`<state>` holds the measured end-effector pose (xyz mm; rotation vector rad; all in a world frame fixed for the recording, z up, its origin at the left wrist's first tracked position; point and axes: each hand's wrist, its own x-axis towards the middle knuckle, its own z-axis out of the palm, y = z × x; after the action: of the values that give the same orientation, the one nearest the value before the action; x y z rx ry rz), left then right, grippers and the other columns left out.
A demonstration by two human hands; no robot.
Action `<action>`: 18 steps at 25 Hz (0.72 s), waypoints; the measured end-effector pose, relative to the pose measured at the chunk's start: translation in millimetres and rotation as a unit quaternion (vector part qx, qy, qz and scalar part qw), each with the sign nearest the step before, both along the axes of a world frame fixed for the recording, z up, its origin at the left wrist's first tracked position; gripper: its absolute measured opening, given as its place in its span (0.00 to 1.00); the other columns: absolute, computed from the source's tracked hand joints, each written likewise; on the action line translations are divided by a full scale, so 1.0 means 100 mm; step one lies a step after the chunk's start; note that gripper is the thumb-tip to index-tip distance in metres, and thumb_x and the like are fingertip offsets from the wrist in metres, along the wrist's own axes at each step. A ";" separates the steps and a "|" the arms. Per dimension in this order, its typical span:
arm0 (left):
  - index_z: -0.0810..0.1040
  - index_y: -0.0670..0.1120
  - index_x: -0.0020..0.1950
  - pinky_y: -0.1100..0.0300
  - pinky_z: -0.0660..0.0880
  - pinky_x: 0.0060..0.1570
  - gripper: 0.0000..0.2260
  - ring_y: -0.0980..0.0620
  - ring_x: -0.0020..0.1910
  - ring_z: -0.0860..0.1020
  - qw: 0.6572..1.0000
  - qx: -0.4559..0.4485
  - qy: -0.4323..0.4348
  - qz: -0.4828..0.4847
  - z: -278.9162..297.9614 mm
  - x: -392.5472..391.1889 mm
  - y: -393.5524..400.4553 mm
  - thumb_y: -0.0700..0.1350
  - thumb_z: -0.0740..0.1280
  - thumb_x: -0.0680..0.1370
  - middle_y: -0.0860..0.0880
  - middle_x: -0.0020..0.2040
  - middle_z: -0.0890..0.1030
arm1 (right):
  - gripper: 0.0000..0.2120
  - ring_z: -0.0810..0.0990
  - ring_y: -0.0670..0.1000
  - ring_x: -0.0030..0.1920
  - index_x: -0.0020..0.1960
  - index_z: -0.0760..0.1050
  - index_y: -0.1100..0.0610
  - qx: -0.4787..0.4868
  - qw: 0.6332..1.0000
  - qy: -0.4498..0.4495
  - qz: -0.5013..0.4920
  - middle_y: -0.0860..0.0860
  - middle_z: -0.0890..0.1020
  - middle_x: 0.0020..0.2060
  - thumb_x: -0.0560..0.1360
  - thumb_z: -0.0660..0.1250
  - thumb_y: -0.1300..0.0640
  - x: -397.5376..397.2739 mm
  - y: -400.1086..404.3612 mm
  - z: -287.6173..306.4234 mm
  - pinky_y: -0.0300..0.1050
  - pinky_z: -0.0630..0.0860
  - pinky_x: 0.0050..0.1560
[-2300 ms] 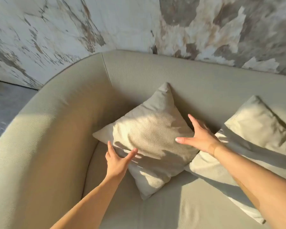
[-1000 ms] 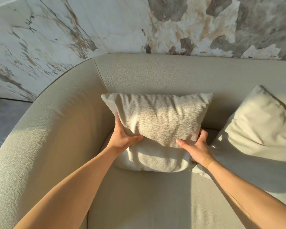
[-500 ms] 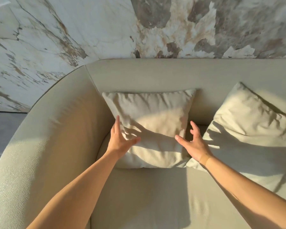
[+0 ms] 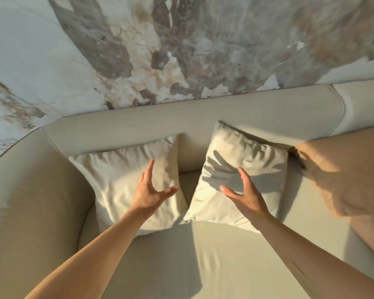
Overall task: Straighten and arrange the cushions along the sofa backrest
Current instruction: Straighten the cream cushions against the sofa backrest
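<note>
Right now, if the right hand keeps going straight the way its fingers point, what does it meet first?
Most likely the middle cushion: the open right hand points up and away over its face, where its shadow falls. Depth is unclear, so I cannot tell how far above the fabric it is.

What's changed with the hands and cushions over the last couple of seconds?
The left cushion, tilted corner-up earlier, was gripped, squared against the backrest and let go. The left hand and right hand, both open, have shifted toward the middle cushion, which remains tilted.
</note>
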<state>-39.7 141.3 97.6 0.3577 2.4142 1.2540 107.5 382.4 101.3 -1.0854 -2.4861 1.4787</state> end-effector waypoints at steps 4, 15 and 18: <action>0.52 0.57 0.81 0.56 0.61 0.71 0.50 0.50 0.77 0.61 1.000 -0.006 -0.008 -0.021 -0.03 0.32 0.73 0.63 0.76 0.66 0.51 0.80 0.59 | 0.43 0.60 0.52 0.75 0.77 0.53 0.39 0.015 1.000 -0.025 -0.001 0.46 0.62 0.76 0.67 0.67 0.31 0.46 0.69 -0.06 0.55 0.63 0.70; 0.52 0.57 0.80 0.46 0.59 0.76 0.55 0.48 0.78 0.58 0.991 -0.135 0.015 -0.010 -0.32 0.76 1.98 0.76 0.67 0.58 0.51 0.80 0.57 | 0.48 0.54 0.60 0.76 0.76 0.44 0.36 0.129 0.972 -0.174 0.095 0.49 0.54 0.78 0.63 0.54 0.20 1.06 2.45 -0.59 0.67 0.59 0.69; 0.51 0.59 0.80 0.45 0.59 0.75 0.58 0.46 0.78 0.57 0.989 -0.151 -0.004 -0.005 -0.54 0.63 2.13 0.77 0.67 0.55 0.50 0.80 0.56 | 0.51 0.55 0.61 0.76 0.76 0.44 0.36 0.049 0.985 -0.151 0.070 0.51 0.53 0.78 0.60 0.58 0.20 0.91 2.57 -0.86 0.66 0.61 0.69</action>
<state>23.7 353.8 43.8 0.2741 2.5414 0.8640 198.4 639.5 15.6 -1.2210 -2.8593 1.2882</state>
